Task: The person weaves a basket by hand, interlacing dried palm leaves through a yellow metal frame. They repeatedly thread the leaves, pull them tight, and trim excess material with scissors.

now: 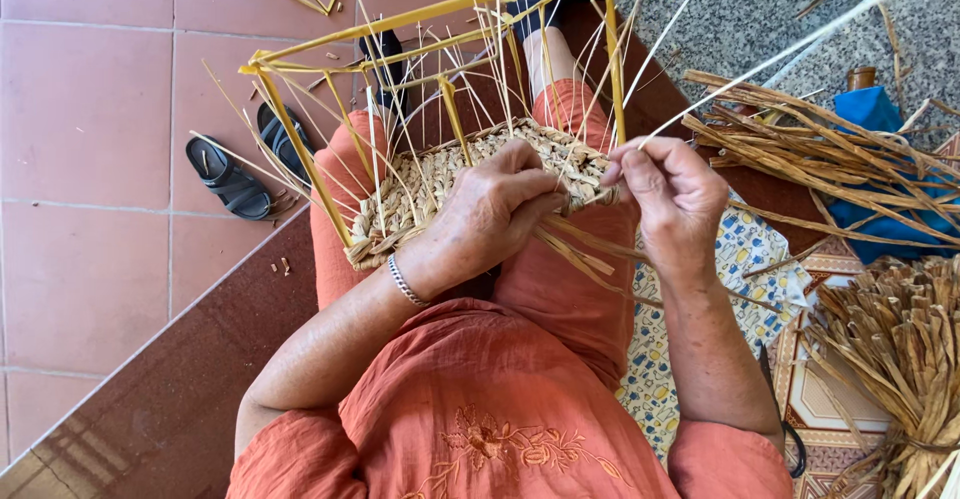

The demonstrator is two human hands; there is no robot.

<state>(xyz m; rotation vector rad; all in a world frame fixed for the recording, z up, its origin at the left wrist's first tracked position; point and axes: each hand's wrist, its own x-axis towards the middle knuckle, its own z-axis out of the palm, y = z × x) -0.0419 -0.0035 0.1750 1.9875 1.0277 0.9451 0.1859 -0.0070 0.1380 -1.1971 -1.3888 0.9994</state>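
Sunlit pink tiled floor (90,109); black sandals (245,164) lie on it, a grey speckled floor (760,9) well beyond them.

The person wears a loose orange-red blouse (480,419) of light crinkled cloth with short sleeves, and a flower embroidered in matching thread on the near front. Trousers (560,289) of the same colour cover the legs. A thin silver bracelet (403,281) circles the left wrist.

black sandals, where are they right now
In the head view the black sandals lie on the tiled floor at left, just beyond the yellow frame of the woven basket on the person's lap.
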